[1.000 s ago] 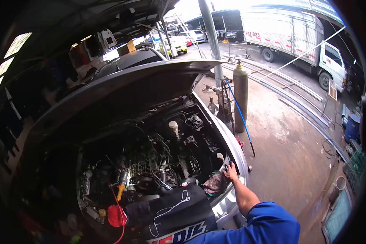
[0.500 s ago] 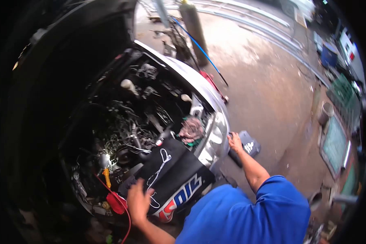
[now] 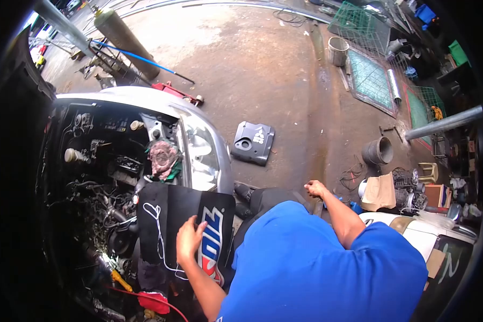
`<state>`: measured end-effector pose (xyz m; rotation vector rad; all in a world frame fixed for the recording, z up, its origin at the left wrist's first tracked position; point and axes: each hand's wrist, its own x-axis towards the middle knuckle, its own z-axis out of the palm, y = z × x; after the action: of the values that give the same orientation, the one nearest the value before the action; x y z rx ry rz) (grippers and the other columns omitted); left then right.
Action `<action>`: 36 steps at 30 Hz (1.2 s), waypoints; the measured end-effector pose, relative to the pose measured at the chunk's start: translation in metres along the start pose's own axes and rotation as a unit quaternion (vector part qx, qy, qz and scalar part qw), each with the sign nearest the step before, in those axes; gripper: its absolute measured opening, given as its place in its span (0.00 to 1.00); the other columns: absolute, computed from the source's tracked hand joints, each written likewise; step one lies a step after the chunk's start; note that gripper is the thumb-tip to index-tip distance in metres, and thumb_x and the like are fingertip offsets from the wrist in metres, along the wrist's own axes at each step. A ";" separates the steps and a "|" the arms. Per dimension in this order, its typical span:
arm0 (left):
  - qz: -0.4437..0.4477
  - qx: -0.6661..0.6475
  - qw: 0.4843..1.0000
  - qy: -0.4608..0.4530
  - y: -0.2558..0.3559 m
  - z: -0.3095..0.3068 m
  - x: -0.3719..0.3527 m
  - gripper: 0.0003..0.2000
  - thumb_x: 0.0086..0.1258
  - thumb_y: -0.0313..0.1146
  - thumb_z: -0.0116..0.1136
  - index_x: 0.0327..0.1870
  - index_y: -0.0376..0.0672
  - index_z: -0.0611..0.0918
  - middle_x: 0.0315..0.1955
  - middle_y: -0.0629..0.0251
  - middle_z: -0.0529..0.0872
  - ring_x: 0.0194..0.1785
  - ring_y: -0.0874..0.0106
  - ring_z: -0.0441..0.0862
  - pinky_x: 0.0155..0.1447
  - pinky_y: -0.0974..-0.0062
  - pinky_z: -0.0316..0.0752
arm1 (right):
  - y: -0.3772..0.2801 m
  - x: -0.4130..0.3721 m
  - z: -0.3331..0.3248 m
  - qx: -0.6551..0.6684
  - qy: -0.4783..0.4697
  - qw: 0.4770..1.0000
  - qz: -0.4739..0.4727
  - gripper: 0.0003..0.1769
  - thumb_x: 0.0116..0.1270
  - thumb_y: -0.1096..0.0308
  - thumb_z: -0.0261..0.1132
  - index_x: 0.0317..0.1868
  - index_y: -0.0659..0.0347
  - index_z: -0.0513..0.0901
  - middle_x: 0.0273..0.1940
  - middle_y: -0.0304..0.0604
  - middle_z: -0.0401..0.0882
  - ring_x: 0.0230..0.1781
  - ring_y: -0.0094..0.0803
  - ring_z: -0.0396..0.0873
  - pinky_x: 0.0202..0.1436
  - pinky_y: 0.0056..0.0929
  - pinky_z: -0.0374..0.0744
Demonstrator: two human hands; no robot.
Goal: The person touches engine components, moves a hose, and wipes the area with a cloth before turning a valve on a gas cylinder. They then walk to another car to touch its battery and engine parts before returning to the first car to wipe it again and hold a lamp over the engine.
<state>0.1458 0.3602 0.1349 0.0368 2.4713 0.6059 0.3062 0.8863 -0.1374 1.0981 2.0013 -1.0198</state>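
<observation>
My left hand (image 3: 190,239) is over a black fender mat (image 3: 169,222) with large blue, white and red lettering, its fingers apart and holding nothing. A white cord (image 3: 160,236) with a looped end lies along the mat. Away from the car, my right hand (image 3: 316,189) hangs in the air over the floor, its fingers loosely bent with nothing in them. The car's engine bay (image 3: 110,188) stands uncovered beside the mat. Near the headlight (image 3: 201,153) lies a crumpled, stained rag (image 3: 163,158). A dark engine cover (image 3: 254,144) rests on the floor in front of the bumper.
A yellow-handled work lamp (image 3: 121,280) shines into the engine bay, near a red cloth (image 3: 154,302) and a red cable. Beyond the car stand a gas cylinder (image 3: 126,45) and a red floor jack (image 3: 177,92). A bucket (image 3: 378,151), cardboard (image 3: 379,192) and a white vehicle (image 3: 413,236) are at right.
The view has swung right, bringing the engine cover and the right-side clutter into fuller sight. My right hand has moved away from the car's front; my left hand remains over the mat.
</observation>
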 end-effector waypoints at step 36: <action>-0.363 -0.216 0.869 -0.259 0.243 0.397 0.435 0.23 0.73 0.54 0.62 0.46 0.39 0.89 0.37 0.57 0.91 0.37 0.63 0.89 0.43 0.62 0.84 | -0.276 0.586 -0.524 0.253 0.076 0.926 -0.269 0.13 0.79 0.59 0.58 0.49 0.60 0.80 0.33 0.38 0.82 0.26 0.26 0.79 0.27 0.28 0.77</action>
<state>-0.0213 0.8122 -0.2826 -0.7699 1.6031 0.6736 -0.2837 1.4633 -0.2548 0.8989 2.2947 -1.8672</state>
